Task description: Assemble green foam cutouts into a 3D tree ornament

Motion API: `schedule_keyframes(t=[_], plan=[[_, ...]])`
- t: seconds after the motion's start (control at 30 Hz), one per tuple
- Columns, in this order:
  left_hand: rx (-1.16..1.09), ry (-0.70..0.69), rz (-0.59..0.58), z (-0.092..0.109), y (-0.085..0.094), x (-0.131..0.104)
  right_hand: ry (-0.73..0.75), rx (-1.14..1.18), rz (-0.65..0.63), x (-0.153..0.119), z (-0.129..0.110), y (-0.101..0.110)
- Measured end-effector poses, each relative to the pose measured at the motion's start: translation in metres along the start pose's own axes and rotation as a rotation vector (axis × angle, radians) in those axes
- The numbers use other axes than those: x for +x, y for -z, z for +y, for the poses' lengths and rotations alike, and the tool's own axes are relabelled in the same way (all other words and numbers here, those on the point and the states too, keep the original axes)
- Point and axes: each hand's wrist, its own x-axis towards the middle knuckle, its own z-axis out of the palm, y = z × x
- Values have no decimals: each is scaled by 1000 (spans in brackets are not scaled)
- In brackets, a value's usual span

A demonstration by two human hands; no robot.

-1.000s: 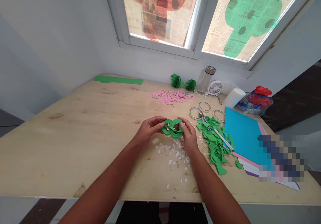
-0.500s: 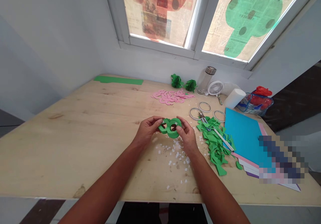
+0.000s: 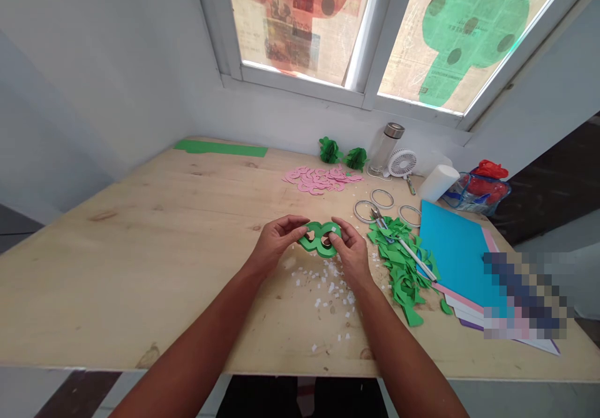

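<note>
A green paper cutout (image 3: 319, 249), shaped like a figure eight with two round holes, is held up between my hands over the table. My left hand (image 3: 277, 240) pinches its left end between thumb and fingers. At the right end, my right hand (image 3: 349, 244) grips it, the thumb lying by the right hole. A small white square shows on the cutout near my right thumb. Below the hands, many small white paper bits (image 3: 332, 287) lie scattered on the wooden table (image 3: 164, 268).
To the right lie green paper scraps (image 3: 405, 280), scissors (image 3: 382, 221), a white pen (image 3: 417, 260), tape rings (image 3: 382, 199) and blue sheets (image 3: 452, 255). Pink cutouts (image 3: 321, 179), green paper ornaments (image 3: 329, 150), a bottle (image 3: 387, 149) and a small fan (image 3: 402, 164) stand farther back.
The two rounded parts of the green paper cutout have come together into a flatter, more even figure eight. Both hands keep hold of it and have barely shifted.
</note>
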Motion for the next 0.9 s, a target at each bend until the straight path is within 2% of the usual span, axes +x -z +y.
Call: schedule_keyframes(t=[0.47, 0.7, 0.9], plan=[[41, -8, -2, -5, -2, 1, 13, -51, -11, 1, 6, 3], [29, 61, -2, -5, -2, 1, 31, -125, -13, 2, 9, 6], [45, 58, -45, -4, -3, 1, 54, -194, -22, 4, 14, 10]])
